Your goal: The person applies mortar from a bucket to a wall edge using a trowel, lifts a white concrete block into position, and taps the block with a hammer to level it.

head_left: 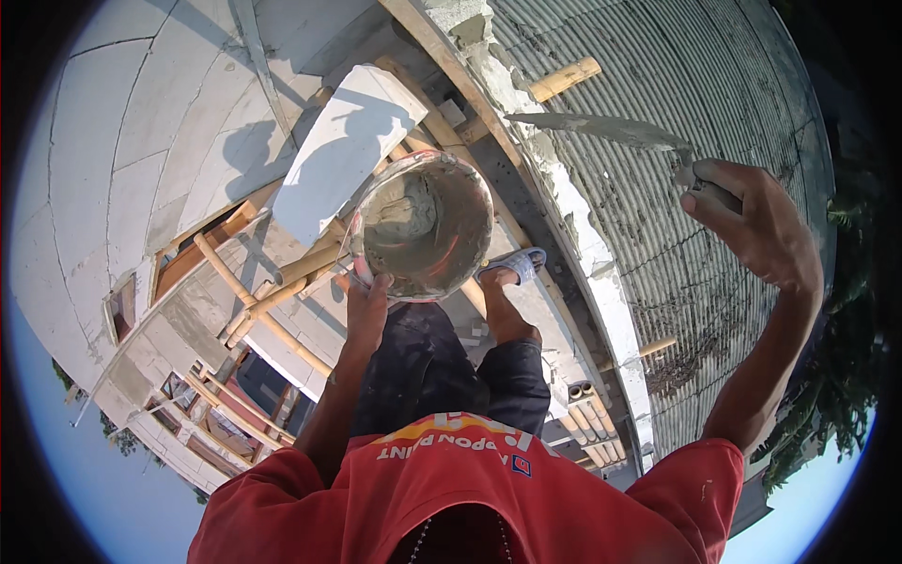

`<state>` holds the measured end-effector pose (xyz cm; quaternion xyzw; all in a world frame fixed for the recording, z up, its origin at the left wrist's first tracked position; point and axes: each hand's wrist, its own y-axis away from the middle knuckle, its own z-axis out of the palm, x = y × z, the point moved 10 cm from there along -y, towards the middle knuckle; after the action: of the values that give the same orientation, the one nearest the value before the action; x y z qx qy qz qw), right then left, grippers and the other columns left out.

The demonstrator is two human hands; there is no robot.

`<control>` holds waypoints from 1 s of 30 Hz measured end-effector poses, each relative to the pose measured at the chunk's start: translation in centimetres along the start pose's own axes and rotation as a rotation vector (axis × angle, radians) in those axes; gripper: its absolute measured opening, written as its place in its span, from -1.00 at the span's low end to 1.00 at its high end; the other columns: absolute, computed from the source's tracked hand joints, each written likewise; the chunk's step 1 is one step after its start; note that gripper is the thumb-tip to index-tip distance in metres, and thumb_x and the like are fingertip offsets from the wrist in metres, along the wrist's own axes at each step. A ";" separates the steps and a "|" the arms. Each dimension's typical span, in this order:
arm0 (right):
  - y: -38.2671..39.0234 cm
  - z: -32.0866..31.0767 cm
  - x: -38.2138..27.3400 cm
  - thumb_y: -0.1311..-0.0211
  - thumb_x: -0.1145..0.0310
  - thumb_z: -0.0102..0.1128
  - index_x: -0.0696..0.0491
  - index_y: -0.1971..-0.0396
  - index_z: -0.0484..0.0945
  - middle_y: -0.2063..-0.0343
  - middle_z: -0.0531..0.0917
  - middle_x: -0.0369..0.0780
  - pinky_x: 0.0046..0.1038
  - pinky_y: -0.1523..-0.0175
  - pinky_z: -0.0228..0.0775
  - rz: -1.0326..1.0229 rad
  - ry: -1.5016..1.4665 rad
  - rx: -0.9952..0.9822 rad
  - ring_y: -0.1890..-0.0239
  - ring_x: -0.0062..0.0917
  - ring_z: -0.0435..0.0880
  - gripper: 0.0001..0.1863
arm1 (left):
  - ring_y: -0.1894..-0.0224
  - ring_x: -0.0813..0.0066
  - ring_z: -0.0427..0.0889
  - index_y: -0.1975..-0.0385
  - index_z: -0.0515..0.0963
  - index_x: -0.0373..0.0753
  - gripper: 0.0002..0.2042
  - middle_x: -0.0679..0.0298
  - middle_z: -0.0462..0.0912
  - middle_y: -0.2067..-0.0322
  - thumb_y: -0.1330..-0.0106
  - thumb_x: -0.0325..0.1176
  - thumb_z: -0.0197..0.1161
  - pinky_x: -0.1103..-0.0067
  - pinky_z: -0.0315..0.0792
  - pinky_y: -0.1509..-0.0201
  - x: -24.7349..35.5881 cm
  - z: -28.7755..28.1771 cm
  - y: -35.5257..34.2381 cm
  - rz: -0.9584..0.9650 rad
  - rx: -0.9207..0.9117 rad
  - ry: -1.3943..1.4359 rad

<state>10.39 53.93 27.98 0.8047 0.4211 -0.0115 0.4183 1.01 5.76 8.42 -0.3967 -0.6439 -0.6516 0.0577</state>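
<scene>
My left hand (pixel 367 305) grips the near rim of a round bucket (pixel 460 240), its fingers mostly hidden behind the wall. Grey wet mortar (pixel 406 214) lies in the bucket and smears its inside. Out to the right, my right hand (pixel 752 221) is closed round the handle of a pointing trowel (pixel 611 130). The mortar-coated blade points left, over the top of a block wall (pixel 573 216) that has rough mortar along it. Between the blade and the bucket there is a gap.
A pale board (pixel 348 155) lies beyond the bucket. Bamboo poles (pixel 268 305) form scaffolding at the left and below me. Corrugated roofing (pixel 629 244) spreads right of the wall, with a bamboo end (pixel 566 79) sticking out over it. My sandalled foot (pixel 512 268) stands beside the wall, high up.
</scene>
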 end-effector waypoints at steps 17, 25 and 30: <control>1.1 28.1 -10.8 -0.12 0.43 0.18 0.18 0.17 0.64 0.20 0.62 -0.09 -0.27 0.13 0.55 -0.234 0.189 0.153 0.11 -0.24 0.68 -0.73 | 0.17 0.02 0.54 0.06 0.54 -0.34 -0.73 -0.02 0.60 0.22 -0.31 -0.36 0.20 0.21 0.32 -0.10 3.4 6.2 2.9 0.292 -0.054 -0.684; 2.5 29.3 -3.5 0.06 0.31 0.35 0.13 0.08 0.57 0.13 0.58 -0.07 -0.20 0.04 0.58 -0.385 -0.219 0.248 0.02 -0.10 0.62 -0.53 | 0.19 0.12 0.55 0.09 0.57 -0.28 -0.79 -0.01 0.56 0.23 -0.28 -0.50 0.21 0.35 0.45 0.08 4.2 5.3 2.3 0.643 -0.242 -1.082; 3.7 30.3 0.0 0.09 0.21 0.38 0.16 0.17 0.54 0.19 0.59 0.00 -0.10 0.12 0.52 -0.402 -0.365 0.399 0.19 0.02 0.61 -0.53 | 0.16 0.13 0.55 0.14 0.61 -0.20 -0.77 -0.03 0.53 0.23 -0.25 -0.61 0.18 0.38 0.45 0.08 4.5 4.2 1.6 0.286 -0.132 -0.413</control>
<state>23.09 32.13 10.78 0.7563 0.4791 -0.3198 0.3102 0.73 11.16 11.81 -0.6113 -0.5356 -0.5825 -0.0094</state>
